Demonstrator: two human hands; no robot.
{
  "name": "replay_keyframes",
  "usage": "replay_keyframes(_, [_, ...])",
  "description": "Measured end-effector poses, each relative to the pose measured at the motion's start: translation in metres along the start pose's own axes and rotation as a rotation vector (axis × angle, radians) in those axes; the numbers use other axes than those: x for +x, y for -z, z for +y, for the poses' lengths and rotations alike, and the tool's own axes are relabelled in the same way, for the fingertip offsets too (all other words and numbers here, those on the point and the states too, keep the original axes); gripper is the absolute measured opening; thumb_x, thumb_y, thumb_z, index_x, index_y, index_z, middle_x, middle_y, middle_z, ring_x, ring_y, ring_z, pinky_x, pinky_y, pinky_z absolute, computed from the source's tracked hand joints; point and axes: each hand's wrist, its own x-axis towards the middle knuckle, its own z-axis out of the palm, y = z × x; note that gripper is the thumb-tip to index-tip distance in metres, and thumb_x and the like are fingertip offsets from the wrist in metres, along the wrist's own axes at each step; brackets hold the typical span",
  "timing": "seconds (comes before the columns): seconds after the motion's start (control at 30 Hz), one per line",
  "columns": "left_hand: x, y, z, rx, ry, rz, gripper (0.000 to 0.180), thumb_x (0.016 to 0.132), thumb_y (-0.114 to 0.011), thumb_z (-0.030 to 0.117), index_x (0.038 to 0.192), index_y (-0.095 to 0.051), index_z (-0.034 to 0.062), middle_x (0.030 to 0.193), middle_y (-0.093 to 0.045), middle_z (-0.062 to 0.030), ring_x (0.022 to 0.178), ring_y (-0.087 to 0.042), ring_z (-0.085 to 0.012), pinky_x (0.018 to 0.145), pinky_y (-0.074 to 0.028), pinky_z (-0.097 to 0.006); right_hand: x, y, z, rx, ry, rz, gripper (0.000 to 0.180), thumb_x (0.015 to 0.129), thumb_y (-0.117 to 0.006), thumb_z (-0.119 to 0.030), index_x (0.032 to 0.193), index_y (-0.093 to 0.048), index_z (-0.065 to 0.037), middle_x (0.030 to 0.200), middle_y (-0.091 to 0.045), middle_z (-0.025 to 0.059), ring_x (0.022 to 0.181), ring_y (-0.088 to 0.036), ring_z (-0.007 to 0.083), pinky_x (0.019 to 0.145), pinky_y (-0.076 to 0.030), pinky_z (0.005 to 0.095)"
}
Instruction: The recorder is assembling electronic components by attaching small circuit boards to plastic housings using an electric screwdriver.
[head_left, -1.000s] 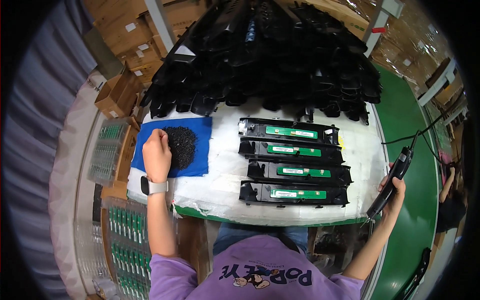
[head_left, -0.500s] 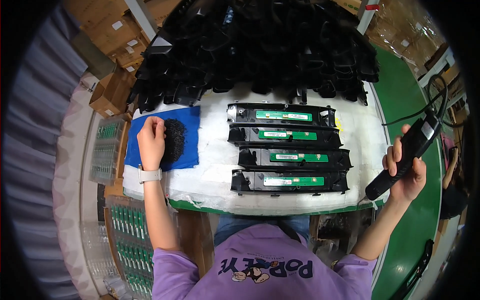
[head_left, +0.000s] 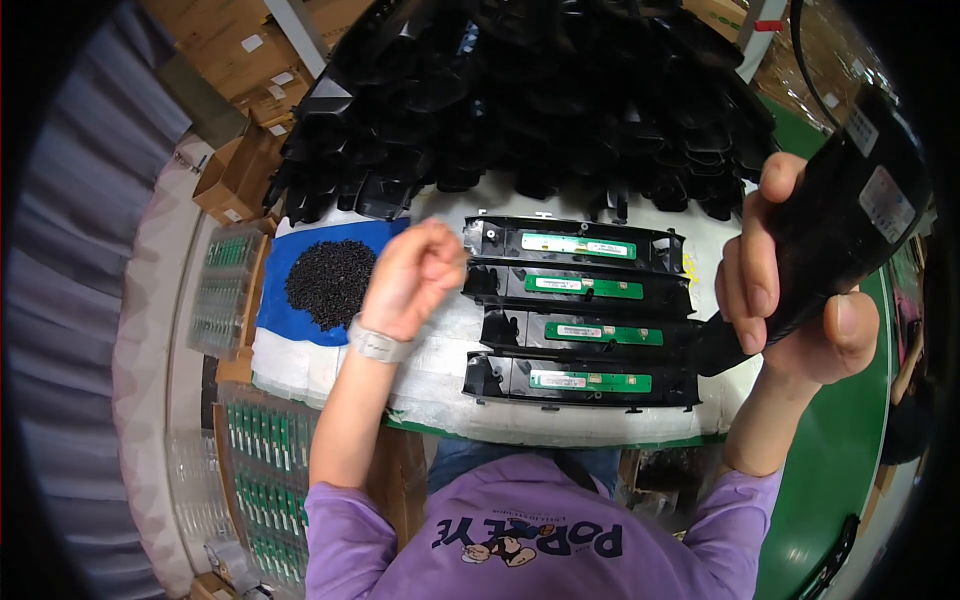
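Note:
My right hand (head_left: pixel 815 350) is wrapped round a black corded electric screwdriver (head_left: pixel 845 225), held raised over the table's right side, its nose pointing left and down. My left hand (head_left: pixel 415 275) is curled closed, between the blue cloth and the housings; whatever its fingers pinch is too small to make out. On the blue cloth (head_left: pixel 275 315) lies a heap of tiny black screws (head_left: pixel 325 283). Several long black plastic housings (head_left: pixel 490 375) lie in a column before me, each with a green circuit board (head_left: pixel 590 381) inside it.
A big heap of black plastic parts (head_left: pixel 530 110) fills the back of the white-covered table (head_left: pixel 440 390). Trays of green circuit boards (head_left: pixel 265 480) stand at the lower left. Cardboard boxes (head_left: pixel 235 180) are at the far left, and the screwdriver's cord (head_left: pixel 800 60) hangs from above.
My left hand has moved right, from the screw heap towards the housings. The screwdriver in my right hand has come up closer to the camera, its nose shifting left.

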Motion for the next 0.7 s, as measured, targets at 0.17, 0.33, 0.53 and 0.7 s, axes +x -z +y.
replay_keyframes(0.17, [0.015, -0.042, -0.028, 0.026, 0.124, -0.175, 0.02, 0.098, -0.047, 0.019, 0.085, -0.053, 0.0053, 0.077, -0.056, -0.0021, 0.057, -0.039, -0.0053, 0.054, -0.037, -0.022, 0.029, -0.018, 0.005, -0.092, 0.11, -0.026, 0.079, 0.078, -0.068, -0.037, 0.13, -0.029, 0.008, 0.066, -0.051, 0.0036, 0.042, -0.049, 0.0111, 0.04, -0.036, 0.0205])
replay_keyframes(0.33, [0.014, -0.067, -0.045, -0.047, 0.224, -0.306, 0.021, 0.098, -0.048, 0.023, 0.093, -0.055, 0.004, 0.084, -0.054, -0.0031, 0.065, -0.041, -0.0077, 0.063, -0.042, -0.024, 0.029, -0.004, 0.024, 0.036, 0.452, 0.082, 0.061, 0.086, -0.065, -0.034, 0.128, -0.035, -0.001, 0.064, -0.047, -0.0041, 0.042, -0.046, 0.0067, 0.052, -0.041, 0.0234])
replay_keyframes(0.53, [0.01, -0.072, -0.051, -0.114, 0.225, -0.258, 0.018, 0.098, -0.048, 0.019, 0.101, -0.054, 0.0019, 0.086, -0.053, -0.0037, 0.066, -0.04, -0.0084, 0.064, -0.041, -0.025, 0.033, 0.0, 0.035, 0.098, 0.607, 0.05, 0.039, 0.085, -0.066, -0.022, 0.115, -0.042, -0.013, 0.061, -0.048, -0.0067, 0.042, -0.046, 0.0058, 0.051, -0.042, 0.0235])
replay_keyframes(0.7, [0.009, -0.066, -0.05, -0.14, 0.213, -0.269, 0.017, 0.098, -0.048, 0.018, 0.102, -0.053, 0.0022, 0.085, -0.053, -0.003, 0.066, -0.04, -0.008, 0.063, -0.041, -0.025, 0.038, 0.012, 0.038, -0.142, 0.532, -0.112, 0.035, 0.083, -0.063, -0.018, 0.11, -0.042, -0.016, 0.062, -0.052, -0.007, 0.043, -0.049, 0.0059, 0.05, -0.045, 0.023])
